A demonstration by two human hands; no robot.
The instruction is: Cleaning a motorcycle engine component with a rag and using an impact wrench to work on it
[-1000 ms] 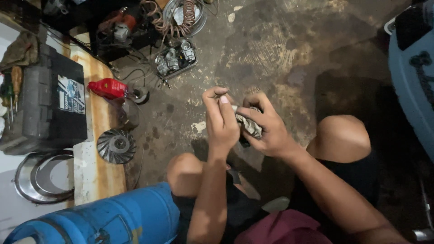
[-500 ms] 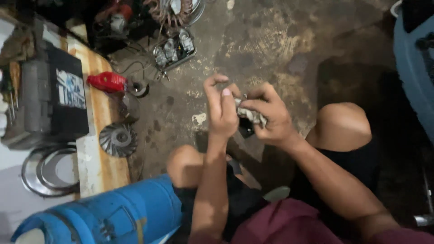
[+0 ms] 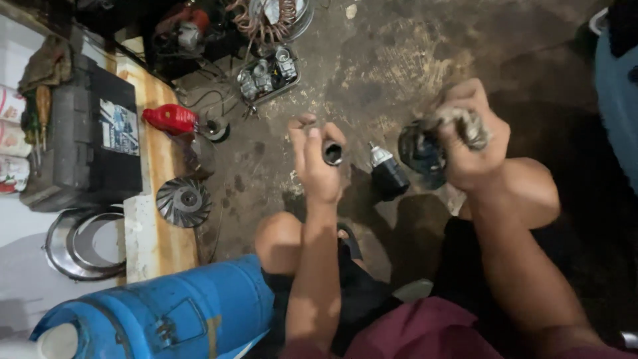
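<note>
So the left hand (image 3: pixel 318 166) is pinching a small dark tube-shaped piece (image 3: pixel 332 153), which sits right at the fingertips with its open end poking out just past them on the side toward the other hand. The right hand (image 3: pixel 470 143) is clenched tight around a dirty rag (image 3: pixel 465 123), with a round dark metal part (image 3: pixel 420 149) tucked under its fingers on the inner side. Between the two hands, clear of both sets of fingers, a black cylinder with a silver tip (image 3: pixel 387 174) lies on the stained concrete floor (image 3: pixel 372 60).
</note>
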